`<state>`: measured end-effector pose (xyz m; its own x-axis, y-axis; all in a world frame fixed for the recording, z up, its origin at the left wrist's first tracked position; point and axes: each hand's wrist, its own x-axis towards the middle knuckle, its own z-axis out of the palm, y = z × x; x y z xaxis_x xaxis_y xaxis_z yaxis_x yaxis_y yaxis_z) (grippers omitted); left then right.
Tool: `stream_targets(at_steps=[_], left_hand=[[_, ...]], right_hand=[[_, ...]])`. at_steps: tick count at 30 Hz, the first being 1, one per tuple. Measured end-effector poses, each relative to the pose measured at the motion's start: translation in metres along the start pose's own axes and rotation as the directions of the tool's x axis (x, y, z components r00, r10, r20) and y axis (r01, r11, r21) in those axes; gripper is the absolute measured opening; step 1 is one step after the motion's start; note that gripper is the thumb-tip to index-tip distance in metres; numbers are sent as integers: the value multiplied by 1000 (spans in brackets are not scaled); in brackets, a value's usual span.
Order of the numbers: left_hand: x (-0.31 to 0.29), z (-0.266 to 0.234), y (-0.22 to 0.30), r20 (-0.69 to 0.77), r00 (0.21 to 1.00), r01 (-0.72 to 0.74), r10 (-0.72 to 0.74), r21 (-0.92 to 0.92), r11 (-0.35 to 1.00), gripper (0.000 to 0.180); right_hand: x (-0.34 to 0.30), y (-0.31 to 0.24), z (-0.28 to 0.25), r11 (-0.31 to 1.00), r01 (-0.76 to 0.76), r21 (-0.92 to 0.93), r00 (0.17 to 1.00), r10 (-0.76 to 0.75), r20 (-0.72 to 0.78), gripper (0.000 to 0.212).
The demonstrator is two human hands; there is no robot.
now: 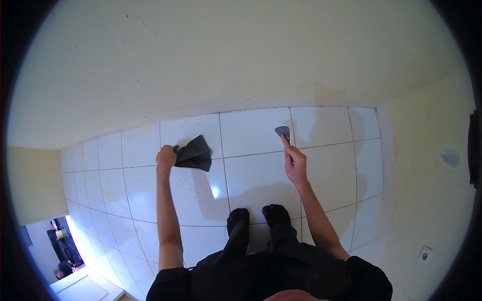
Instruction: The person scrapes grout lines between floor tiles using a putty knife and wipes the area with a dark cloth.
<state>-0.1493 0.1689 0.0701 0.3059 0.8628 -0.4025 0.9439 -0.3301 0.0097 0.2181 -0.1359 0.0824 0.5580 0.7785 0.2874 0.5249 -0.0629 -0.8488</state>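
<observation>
A dark grey cloth or sheet (pixel 193 154) hangs fanned out from my left hand (pixel 166 156), which is closed around its bunched end. Whether it is fabric or sandpaper I cannot make out. In my right hand (pixel 296 164) is a putty knife (pixel 282 132), its flared metal blade pointing away from me toward the far wall. My index finger lies along the tool, and the other fingers wrap its handle. Both hands are held apart over the white tiled floor (pixel 256 173), in front of my dark-clad feet (pixel 238 218).
A cream wall (pixel 241 55) with small marks runs along the far side. Yellowish specks and flakes (pixel 113 195) dot the tiles on the left. At right, another wall carries a grey patch (pixel 450 157) and a socket (pixel 425 255). A white door (pixel 83 288) stands lower left, by an opening.
</observation>
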Motion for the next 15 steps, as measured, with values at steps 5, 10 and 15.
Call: stream_targets(at_steps=[5, 10, 15], left_hand=[[-67, -78, 72, 298, 882, -291, 365, -264, 920, 41], [-87, -23, 218, -203, 751, -655, 629, -106, 748, 64], [-31, 78, 316, -341, 515, -855, 786, -272, 442, 67]], right_hand=[[-1, -6, -3, 1000, 23, 2, 1000, -23, 5, 57], [-2, -5, -15, 997, 70, -21, 994, -71, -85, 55], [-3, -6, -24, 999, 50, -22, 991, -52, -120, 51]])
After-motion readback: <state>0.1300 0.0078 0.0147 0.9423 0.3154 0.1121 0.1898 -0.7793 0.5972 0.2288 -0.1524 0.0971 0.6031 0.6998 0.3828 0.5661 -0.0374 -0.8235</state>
